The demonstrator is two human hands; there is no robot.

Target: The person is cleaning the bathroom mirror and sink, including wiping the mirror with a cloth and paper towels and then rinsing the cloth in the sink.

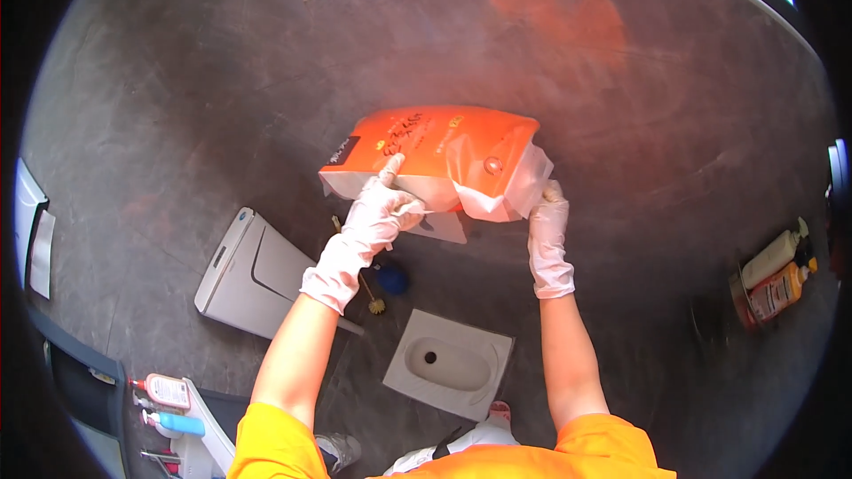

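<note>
A large orange and white plastic pack (444, 146), apparently a soft tissue pack, is in front of me at mid-picture. My left hand (377, 217), in a thin pale glove, grips its near edge left of the middle, one finger stretched over the orange front. Below the pack, beside that hand, hangs a thin whitish flap (441, 227); whether it is film or paper, I cannot tell. At the pack's right end, the gloved fingers of my right hand (548, 213) pinch the clear, crumpled film of the corner. The pack's underside and contents are mostly hidden.
Below my arms a squat toilet (453, 364) is set in the floor. A white bin (257, 275) and a round-headed brush (376, 305) are to its left. Pump bottles (777, 293) stand in a wall holder at right; more bottles (169, 390) are on a shelf at lower left.
</note>
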